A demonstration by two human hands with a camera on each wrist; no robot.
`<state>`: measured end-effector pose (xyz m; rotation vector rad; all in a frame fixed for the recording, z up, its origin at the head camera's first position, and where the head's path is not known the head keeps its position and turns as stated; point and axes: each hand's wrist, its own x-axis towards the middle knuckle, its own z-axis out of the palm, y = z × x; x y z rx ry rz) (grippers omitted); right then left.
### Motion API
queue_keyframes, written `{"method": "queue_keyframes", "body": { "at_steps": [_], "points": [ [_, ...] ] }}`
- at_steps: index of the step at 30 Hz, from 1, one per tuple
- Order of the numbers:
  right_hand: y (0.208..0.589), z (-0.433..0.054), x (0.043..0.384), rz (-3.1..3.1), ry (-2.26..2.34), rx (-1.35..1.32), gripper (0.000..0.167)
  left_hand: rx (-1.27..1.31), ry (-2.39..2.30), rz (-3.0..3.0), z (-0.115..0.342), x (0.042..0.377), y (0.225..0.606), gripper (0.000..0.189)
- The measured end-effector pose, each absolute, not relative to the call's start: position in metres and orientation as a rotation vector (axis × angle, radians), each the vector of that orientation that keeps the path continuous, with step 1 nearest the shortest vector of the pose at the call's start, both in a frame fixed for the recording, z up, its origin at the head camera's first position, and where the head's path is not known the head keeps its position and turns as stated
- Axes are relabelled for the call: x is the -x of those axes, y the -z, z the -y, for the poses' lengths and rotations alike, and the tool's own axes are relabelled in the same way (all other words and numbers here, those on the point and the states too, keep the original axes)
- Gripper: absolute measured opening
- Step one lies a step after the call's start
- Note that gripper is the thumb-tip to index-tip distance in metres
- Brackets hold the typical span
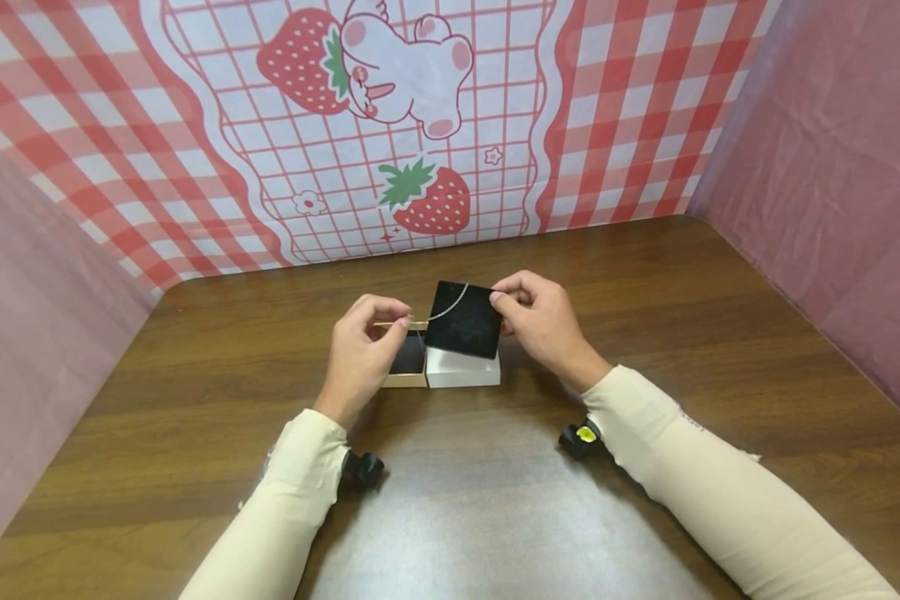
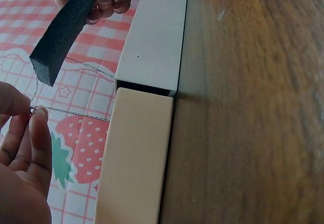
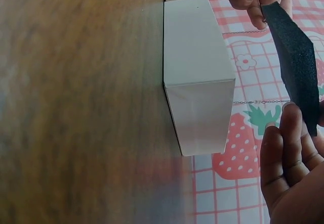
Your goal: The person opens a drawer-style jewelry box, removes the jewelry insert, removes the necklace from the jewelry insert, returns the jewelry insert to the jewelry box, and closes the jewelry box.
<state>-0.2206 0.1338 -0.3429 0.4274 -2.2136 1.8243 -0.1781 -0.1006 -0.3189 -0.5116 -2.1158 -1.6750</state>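
Observation:
My left hand (image 1: 362,350) pinches a thin silver chain (image 1: 450,312) between thumb and fingertips, left of a square black foam pad (image 1: 465,323). The chain runs from the pinch across the pad's face. In the left wrist view, further chain strands (image 2: 83,115) stretch toward the boxes and pass out of sight behind them. My right hand (image 1: 543,321) grips the pad by its right edge, thumb on the front, holding it tilted above a white box (image 1: 462,373). Beside that box stands a tan box (image 1: 405,381) with a black inside, partly covered by my left hand.
Both boxes stand side by side on a brown wooden table (image 1: 457,475). A red-and-white checked cloth with strawberries (image 1: 432,204) hangs behind it, and pink cloth (image 1: 832,167) lines the sides. A small black camera (image 1: 363,471) is strapped at each wrist.

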Motion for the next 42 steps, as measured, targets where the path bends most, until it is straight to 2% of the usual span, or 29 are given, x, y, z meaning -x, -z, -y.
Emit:
{"method": "queue_keyframes", "body": {
  "at_steps": [16,30,42],
  "points": [
    [0.343,-0.135,0.220,2.222,-1.799,-0.427,0.012,0.534,1.670,2.091,0.102,0.181,0.322,0.010],
    [0.344,-0.135,0.221,2.221,-1.801,-0.436,0.012,0.424,1.732,2.057,0.108,0.184,0.317,0.011],
    [0.343,-0.135,0.219,2.238,-1.811,-0.440,0.012,0.389,1.944,1.820,0.115,0.205,0.335,0.008]
  ]
}}
